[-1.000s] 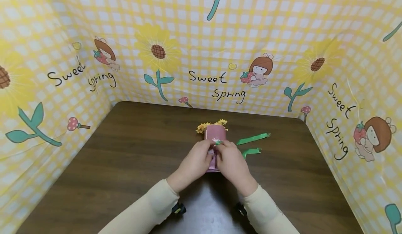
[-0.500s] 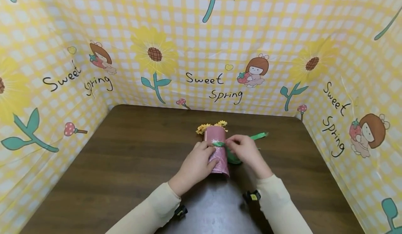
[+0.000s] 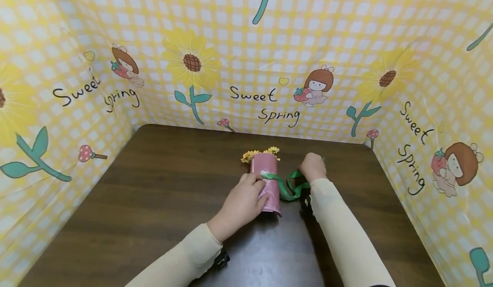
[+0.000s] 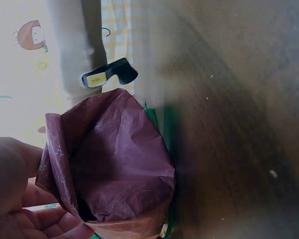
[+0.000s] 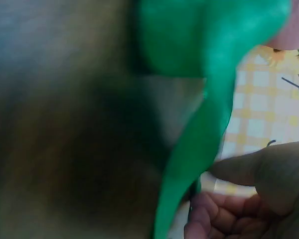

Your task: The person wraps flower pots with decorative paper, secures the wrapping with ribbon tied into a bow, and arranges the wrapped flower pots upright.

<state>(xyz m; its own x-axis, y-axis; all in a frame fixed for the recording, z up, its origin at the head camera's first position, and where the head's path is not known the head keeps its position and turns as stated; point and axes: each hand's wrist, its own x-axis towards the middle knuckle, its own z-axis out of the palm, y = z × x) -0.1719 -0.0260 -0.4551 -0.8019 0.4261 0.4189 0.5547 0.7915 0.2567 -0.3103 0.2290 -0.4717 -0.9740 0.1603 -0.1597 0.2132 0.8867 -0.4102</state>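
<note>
A bouquet wrapped in pink paper [image 3: 271,163] lies on the table with small yellow flowers [image 3: 250,156] at its far end. Around its middle runs a green ribbon [image 3: 286,193], its loose length trailing in loops to the right. My left hand [image 3: 240,201] holds the wrap from its left side, fingers near the ribbon. In the left wrist view, the open lower end of the pink paper [image 4: 119,159] faces the camera beside my thumb and curled fingers. To the right of the bouquet, my right hand [image 3: 313,167] pinches the green ribbon [image 5: 204,129]; its fingertips are partly hidden.
A dark wooden table [image 3: 173,184] surrounds the bouquet. Behind it and along both sides hangs a yellow checked cloth [image 3: 246,64] with printed flowers and figures. A black wrist camera [image 3: 222,259] shows under the left sleeve.
My right hand has left the ribbon's crossing on the wrap and moved right and away to the loose ribbon. My left hand has stayed on the bouquet.
</note>
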